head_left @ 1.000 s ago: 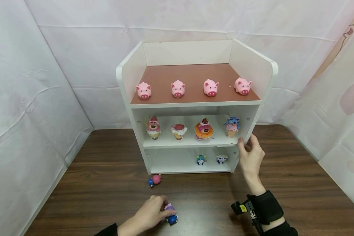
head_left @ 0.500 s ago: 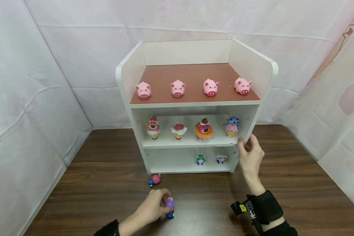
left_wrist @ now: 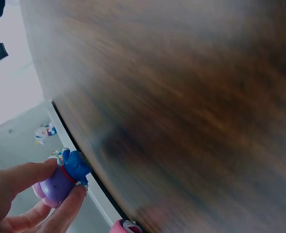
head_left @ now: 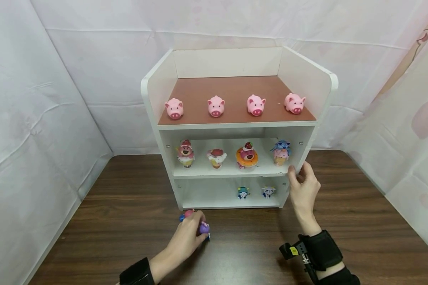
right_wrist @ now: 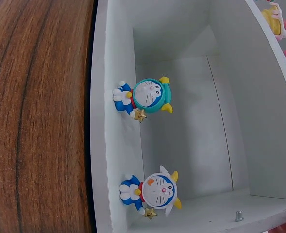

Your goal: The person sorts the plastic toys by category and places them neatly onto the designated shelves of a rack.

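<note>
In the head view my left hand (head_left: 185, 238) is over the table just before the shelf unit (head_left: 235, 126). It pinches a small figurine (left_wrist: 58, 187) with a purple hood and blue body between thumb and fingers. Beside that hand, a pink and blue figurine (head_left: 188, 213) lies on the table at the unit's foot, partly hidden by the fingers. My right hand (head_left: 304, 194) grips the front edge of the unit's right side panel. On the bottom shelf stand a green-hooded cat figurine (right_wrist: 150, 95) and a white-hooded one (right_wrist: 158, 190), both toward the right.
Several pink pig figures (head_left: 216, 106) line the brown top. The middle shelf bears a row of bear and ice-cream-like figurines (head_left: 247, 156), including a blue one (head_left: 281, 152) at right. White cloth (head_left: 57, 99) surrounds the dark wooden table (head_left: 128, 198).
My left hand has lifted the purple figurine and carried it forward toward the shelf unit, now partly covering the pink and blue figurine. My right hand stays on the side panel.
</note>
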A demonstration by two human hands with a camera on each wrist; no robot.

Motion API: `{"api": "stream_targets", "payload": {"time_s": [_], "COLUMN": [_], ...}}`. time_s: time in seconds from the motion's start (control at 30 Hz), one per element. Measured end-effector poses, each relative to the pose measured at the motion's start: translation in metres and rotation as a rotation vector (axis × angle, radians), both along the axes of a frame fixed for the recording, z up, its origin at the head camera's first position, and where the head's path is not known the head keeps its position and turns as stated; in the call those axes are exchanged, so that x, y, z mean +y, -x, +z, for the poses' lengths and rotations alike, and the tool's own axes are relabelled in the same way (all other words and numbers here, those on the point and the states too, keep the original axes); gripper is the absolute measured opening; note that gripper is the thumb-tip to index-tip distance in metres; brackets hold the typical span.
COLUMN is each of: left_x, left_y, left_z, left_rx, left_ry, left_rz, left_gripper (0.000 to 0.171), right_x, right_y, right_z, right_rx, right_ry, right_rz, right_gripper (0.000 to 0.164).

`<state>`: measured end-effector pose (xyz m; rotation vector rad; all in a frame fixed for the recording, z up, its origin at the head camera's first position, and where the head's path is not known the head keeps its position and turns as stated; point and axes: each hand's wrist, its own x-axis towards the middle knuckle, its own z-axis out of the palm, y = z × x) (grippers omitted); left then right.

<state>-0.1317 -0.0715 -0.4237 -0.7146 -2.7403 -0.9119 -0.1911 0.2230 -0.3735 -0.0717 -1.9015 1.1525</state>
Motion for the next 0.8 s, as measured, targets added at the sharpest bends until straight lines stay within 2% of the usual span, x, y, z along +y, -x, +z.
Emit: {"api": "stream_targets", "payload": {"time_s": [0.3, 0.43, 0.67, 0.8], "left_x": [0.0042, 0.0036, 0.0013, 0.002], "left_y": [0.0039, 0.0036, 0.0013, 0.0], "left_z": [-0.0043, -0.007, -0.0066, -0.0026], "left_rx": [0.071, 0.086, 0.057, 0.046], "left_ry": [0.154, 0.193, 0.174, 0.144], "left_rz": [0.019, 0.036, 0.042, 0.08], "left_gripper": [0.037, 0.039, 0.044, 0.045], "right_x": [0.0, 0.0004, 0.0003, -0.0001], "right_y": [-0.0006, 0.0001, 0.0003, -0.0001], "right_z": [0.0005, -0.0009, -0.0013, -0.0002], "right_rx": [0.004, 0.008, 0.008, 0.006], "right_ry": [0.002, 0.001, -0.003, -0.001], "right_rz": [0.006, 0.003, -0.001, 0.0], "right_gripper": [0.025, 0.026, 0.026, 0.025]}}
